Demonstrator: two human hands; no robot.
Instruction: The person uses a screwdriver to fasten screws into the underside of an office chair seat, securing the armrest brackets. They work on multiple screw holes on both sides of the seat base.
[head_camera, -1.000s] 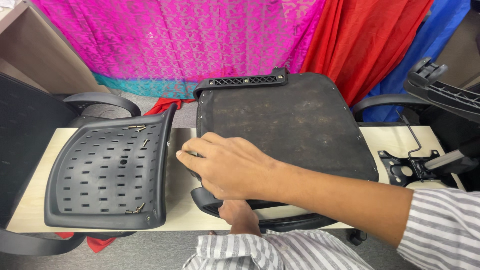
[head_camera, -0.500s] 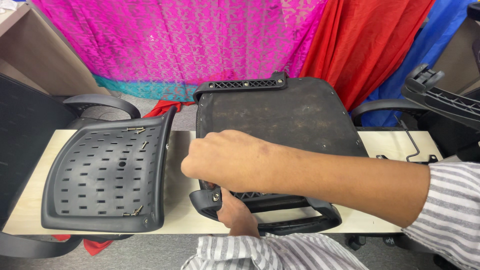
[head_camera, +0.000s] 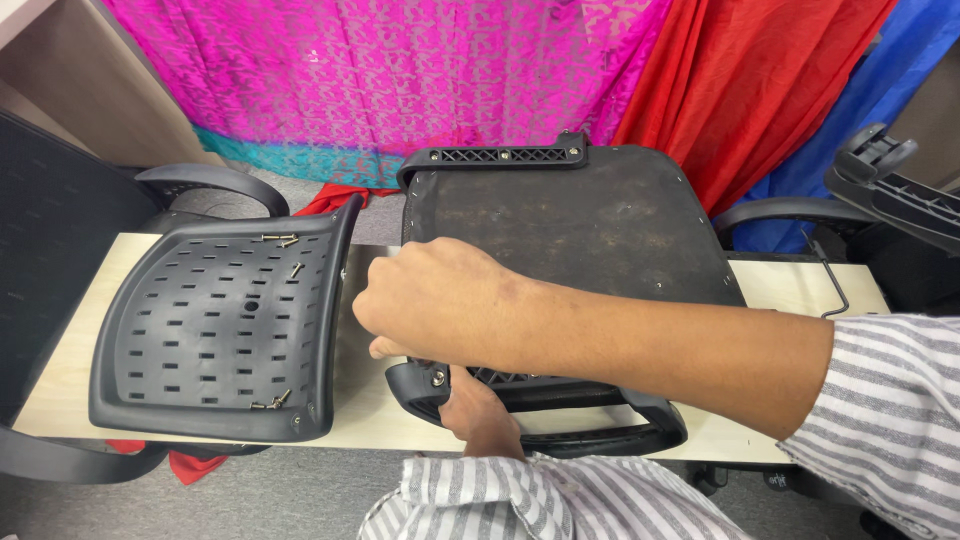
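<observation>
The right hand (head_camera: 440, 295) reaches across from the right, fingers curled into a loose fist over the left near corner of the seat (head_camera: 560, 230); whether they pinch a tool or screw cannot be told, since the knuckles hide the fingertips. The left hand (head_camera: 478, 410) comes up from below, fingers wrapped on the armrest (head_camera: 540, 415) at the seat's near edge, beside a screw head (head_camera: 437, 378) at the bracket. The seat lies upside down on the middle of the desk (head_camera: 790, 285); the perforated backrest (head_camera: 220, 330) lies to its left with loose screws (head_camera: 280, 240) on it. To do this well, the left hand should steady the armrest against the seat so the holes line up while the right works squarely over the screw.
</observation>
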